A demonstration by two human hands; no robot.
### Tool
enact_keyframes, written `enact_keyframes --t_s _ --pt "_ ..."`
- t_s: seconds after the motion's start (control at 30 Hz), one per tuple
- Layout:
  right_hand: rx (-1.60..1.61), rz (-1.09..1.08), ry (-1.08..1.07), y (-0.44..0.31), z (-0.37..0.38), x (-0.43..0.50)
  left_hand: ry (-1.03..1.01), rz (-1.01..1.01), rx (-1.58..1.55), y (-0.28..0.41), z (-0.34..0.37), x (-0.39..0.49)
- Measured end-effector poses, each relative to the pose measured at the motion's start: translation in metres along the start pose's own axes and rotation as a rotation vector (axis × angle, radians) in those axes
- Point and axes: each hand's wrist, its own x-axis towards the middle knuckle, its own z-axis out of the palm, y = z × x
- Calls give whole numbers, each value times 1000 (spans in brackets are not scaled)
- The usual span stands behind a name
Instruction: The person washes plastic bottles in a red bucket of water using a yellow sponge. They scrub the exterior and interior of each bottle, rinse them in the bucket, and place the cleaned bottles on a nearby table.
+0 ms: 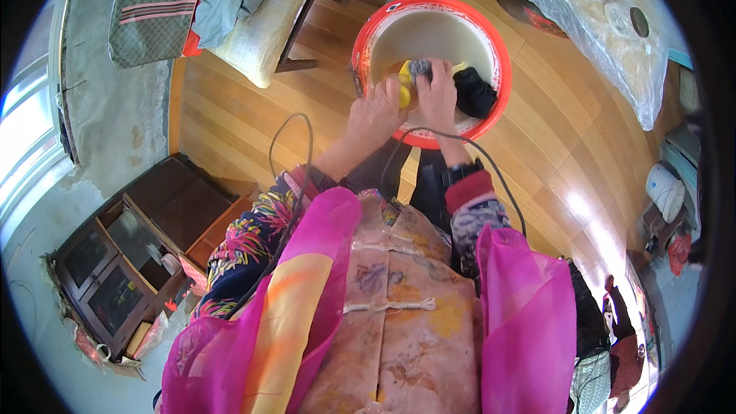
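A red-rimmed basin [504,60] holds cloudy water. Over its near side, my left hand [376,109] is closed around a yellow object [405,96], whose kind I cannot tell. My right hand [438,95] grips a grey, fuzzy item [419,69], perhaps cloth or a scrubber, right beside the left hand. More yellow material shows behind the fingers. A black wet cloth [475,93] lies against the basin's right inner wall, just right of my right hand. The undersides of both held things are hidden.
Upper left, a bench [259,40] bears a grey cloth [230,8] and a checked bag [152,17]. A plastic-covered table [575,29] with jars stands upper right. A dark wooden cabinet [172,201] is at left. A black cable [494,167] loops across my forearms.
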Motion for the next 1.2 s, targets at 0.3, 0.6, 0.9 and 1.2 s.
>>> enact_keyframes --t_s 0.3,0.6,0.9,1.2 --pt "46 48 -8 -14 -17 -43 -117 -81 -159 5 -3 4" --pt "17 72 -14 -7 -17 -19 -9 -34 -93 3 -2 3" --pt "-62 4 27 -17 -2 10 -22 -9 -90 0 1 1" --pt "-49 -24 -6 -11 -4 -3 -6 -27 -47 1 0 -2"
